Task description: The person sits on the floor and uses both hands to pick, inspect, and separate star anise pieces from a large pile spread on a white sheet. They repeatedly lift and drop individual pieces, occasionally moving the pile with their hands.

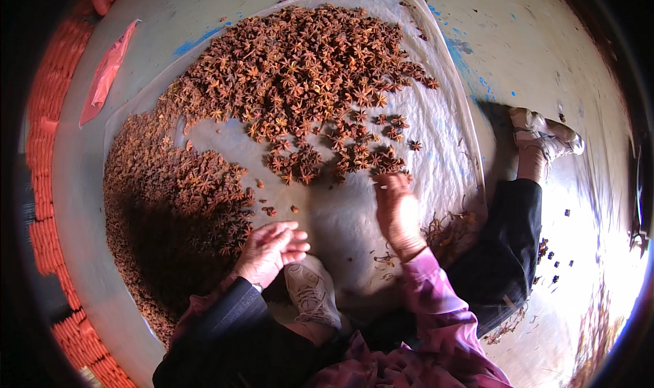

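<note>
Brown star anise pods [301, 66] lie in a large heap on a pale plastic sheet [209, 135]. A second, finer-looking and partly shaded heap [199, 183] spreads down the sheet's left side. My right hand [398, 209] is at the near edge of the loose pods, its fingertips at a few of them; whether it grips one cannot be told. Over the sheet, beside the left heap, my left hand [273, 250] hovers with fingers apart and nothing visible in it. Several small loose pieces [270, 211] lie between the heaps and my left hand.
My shoe [312, 291] stands at the sheet's near side; my other shoe [544, 135] is out to the right. Stems and debris [449, 229] lie by my right forearm. A red plastic bag [107, 74] lies on the floor at left, near stacked red bundles [43, 168].
</note>
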The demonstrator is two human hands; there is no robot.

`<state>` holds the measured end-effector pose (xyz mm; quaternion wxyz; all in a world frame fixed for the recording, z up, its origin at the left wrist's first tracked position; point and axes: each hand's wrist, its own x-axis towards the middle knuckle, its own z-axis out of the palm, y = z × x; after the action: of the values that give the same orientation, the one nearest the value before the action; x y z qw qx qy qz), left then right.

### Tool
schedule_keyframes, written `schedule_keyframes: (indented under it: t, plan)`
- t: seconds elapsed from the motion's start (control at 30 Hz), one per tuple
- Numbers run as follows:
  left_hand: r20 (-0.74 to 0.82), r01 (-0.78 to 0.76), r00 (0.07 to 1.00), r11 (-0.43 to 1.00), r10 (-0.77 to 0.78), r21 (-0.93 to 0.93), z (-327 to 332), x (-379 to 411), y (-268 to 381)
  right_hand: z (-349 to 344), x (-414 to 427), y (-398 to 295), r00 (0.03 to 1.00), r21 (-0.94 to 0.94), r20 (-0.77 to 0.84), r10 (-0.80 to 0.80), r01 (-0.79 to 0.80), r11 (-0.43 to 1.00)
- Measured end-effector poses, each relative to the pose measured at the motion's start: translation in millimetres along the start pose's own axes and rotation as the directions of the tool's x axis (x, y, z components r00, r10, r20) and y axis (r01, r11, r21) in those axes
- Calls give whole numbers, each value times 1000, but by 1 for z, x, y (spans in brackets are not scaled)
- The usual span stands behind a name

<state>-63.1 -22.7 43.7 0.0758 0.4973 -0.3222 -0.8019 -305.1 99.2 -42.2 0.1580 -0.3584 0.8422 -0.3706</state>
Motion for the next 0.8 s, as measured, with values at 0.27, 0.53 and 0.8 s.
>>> schedule_keyframes:
  t: [0.27, 0.53, 0.8]
  plan:
    - [-110, -57, 994, 890, 8, -453, -46, 12, 7, -10, 52, 13, 988, -279, 124, -87, 119, 953]
    - [182, 55, 983, 963, -6, -263, -18, 8, -1, 17, -10, -48, 942, 262, 85, -325, 294, 919]
    - [231, 138, 964, 990, -129, -25, -7, 8, -6, -36, 104, 40, 965, -530, 110, -237, 259, 808]
